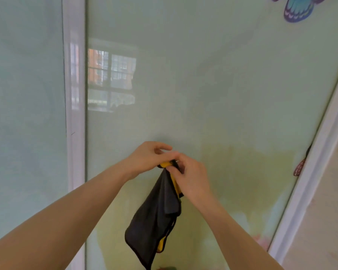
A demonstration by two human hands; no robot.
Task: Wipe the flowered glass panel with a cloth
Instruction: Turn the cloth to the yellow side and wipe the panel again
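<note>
In front of the lower middle of the glass panel [203, 84], I have both hands bunched together at the top of the cloth [156, 217]. My left hand [146, 158] and my right hand [189, 178] each pinch the same gathered corner, fingers curled round it, and the rest of the cloth hangs loose below, dark with a yellow edge showing. I cannot tell whether the cloth brushes the glass or hangs just clear of it.

As I read it, the step in hand is getting the cloth ready, not wiping yet. To do that well I would fold it into a flat pad rather than leave it as a dangling tail, since a tail only smears and flaps. One hand should then take the pad with the fingers spread flat behind it, so the pressure goes evenly onto the glass.

The panel is glossy and shows a window reflection [111, 78] toward its left edge, so streaks will show; I would work in overlapping passes from the white frame strip [75, 94] across to the right frame. The butterfly picture [299, 8] at the top right corner looks printed or stuck on; I would go lightly over it.
</note>
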